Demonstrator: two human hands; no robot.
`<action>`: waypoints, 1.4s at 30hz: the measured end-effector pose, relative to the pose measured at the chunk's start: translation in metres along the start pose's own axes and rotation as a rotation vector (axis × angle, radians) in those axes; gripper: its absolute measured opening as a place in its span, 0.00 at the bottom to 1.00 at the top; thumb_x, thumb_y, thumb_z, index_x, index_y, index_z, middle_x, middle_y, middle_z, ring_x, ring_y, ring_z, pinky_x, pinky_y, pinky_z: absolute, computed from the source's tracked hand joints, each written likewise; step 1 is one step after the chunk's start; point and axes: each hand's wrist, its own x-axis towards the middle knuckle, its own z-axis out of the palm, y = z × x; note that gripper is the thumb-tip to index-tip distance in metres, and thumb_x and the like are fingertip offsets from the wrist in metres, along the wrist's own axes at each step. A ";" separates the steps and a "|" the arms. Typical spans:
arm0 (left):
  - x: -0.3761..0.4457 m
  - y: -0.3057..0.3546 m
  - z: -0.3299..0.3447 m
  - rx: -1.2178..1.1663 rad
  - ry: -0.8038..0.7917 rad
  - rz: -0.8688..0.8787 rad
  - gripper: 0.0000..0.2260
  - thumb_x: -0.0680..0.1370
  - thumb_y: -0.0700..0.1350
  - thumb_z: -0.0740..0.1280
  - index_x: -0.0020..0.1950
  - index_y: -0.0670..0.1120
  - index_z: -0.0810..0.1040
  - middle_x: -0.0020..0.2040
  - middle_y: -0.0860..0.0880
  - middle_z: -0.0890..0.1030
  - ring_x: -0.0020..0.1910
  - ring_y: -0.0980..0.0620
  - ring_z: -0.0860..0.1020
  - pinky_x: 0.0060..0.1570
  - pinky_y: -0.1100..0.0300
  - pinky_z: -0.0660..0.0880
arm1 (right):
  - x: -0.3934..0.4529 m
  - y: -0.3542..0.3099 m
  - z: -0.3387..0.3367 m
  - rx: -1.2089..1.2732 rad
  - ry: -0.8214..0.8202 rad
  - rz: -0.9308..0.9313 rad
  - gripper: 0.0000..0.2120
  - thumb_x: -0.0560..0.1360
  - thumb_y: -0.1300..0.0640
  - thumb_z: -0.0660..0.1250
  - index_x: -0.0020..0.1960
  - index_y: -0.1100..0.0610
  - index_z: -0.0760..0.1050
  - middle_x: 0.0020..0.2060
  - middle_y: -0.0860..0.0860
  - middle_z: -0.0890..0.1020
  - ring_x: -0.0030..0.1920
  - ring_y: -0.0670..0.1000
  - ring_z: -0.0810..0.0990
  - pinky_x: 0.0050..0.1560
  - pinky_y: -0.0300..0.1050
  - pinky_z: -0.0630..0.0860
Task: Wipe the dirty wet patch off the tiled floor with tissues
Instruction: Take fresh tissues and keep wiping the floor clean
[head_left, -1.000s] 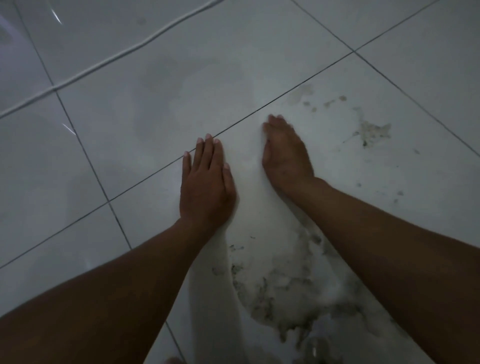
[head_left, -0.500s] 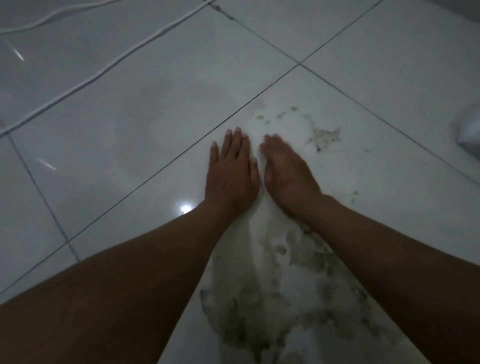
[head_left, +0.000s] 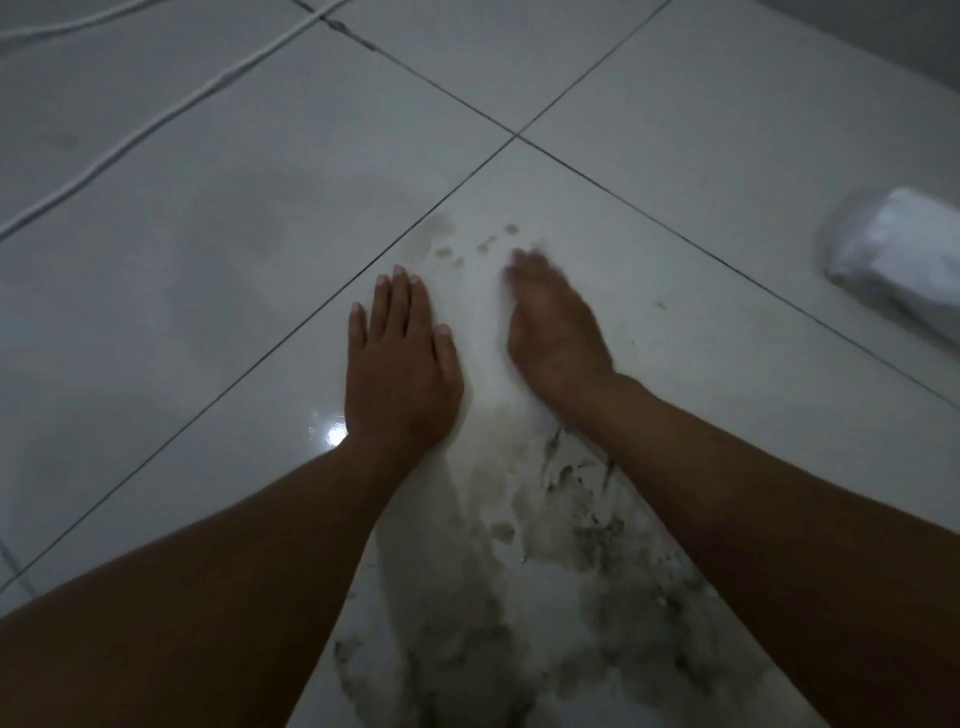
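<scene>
White tissue lies spread flat on the tiled floor, soaked and stained grey-green at its near part. My left hand presses flat on the tissue's left edge, fingers straight and together. My right hand lies flat on the tissue's far right part and is blurred by motion. Small dirty spots mark the tile just beyond the fingertips, near the grout line.
A white plastic tissue pack lies on the floor at the right edge. Two white cables run across the tiles at the upper left. A light glare shines on the wet tile by my left wrist.
My hands have spread apart again on the tissue, the right one sweeping right and forward. The stain patch by the right hand's far side is no longer seen. The view shifted, bringing the tissue pack in.
</scene>
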 end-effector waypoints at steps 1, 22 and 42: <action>0.000 0.000 0.000 -0.002 0.004 0.001 0.28 0.82 0.51 0.46 0.79 0.39 0.53 0.80 0.41 0.53 0.80 0.46 0.49 0.78 0.46 0.47 | -0.008 -0.005 -0.002 -0.006 -0.072 -0.125 0.22 0.75 0.63 0.53 0.65 0.67 0.75 0.67 0.61 0.74 0.70 0.59 0.70 0.73 0.45 0.58; 0.001 0.002 0.002 -0.027 0.004 -0.018 0.28 0.82 0.51 0.47 0.80 0.41 0.52 0.81 0.43 0.52 0.80 0.49 0.48 0.78 0.47 0.46 | 0.028 0.013 -0.013 0.103 -0.184 -0.283 0.20 0.74 0.60 0.57 0.62 0.62 0.79 0.65 0.56 0.77 0.69 0.53 0.72 0.72 0.47 0.65; 0.005 -0.022 -0.012 -0.133 0.014 0.036 0.30 0.80 0.53 0.53 0.79 0.40 0.58 0.79 0.43 0.58 0.79 0.48 0.53 0.77 0.54 0.50 | 0.018 -0.018 0.017 0.021 0.033 -0.047 0.17 0.79 0.61 0.60 0.67 0.57 0.75 0.70 0.54 0.73 0.71 0.53 0.70 0.71 0.44 0.63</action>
